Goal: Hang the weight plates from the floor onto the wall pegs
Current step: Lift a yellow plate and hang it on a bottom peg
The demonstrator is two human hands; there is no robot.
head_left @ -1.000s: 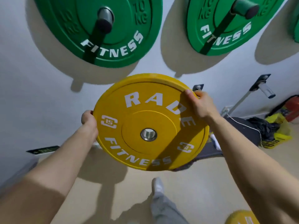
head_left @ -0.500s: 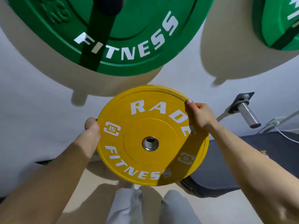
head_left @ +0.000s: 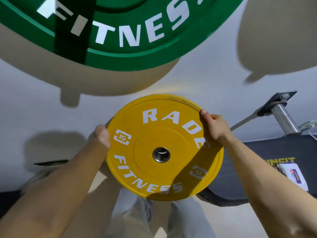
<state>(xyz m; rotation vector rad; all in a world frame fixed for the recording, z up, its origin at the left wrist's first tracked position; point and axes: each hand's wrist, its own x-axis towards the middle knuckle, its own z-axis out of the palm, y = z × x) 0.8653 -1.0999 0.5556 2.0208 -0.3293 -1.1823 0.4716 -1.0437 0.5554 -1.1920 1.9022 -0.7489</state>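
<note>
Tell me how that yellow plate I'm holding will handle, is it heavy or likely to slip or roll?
Probably heavy: the yellow plate is marked 15 and both hands, left hand and right hand, grip its rim. Its smooth face may slip. Being round, it would likely roll if set down on edge.

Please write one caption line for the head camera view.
Both hands, left and right, hold a yellow plate below a hung green plate.
</note>
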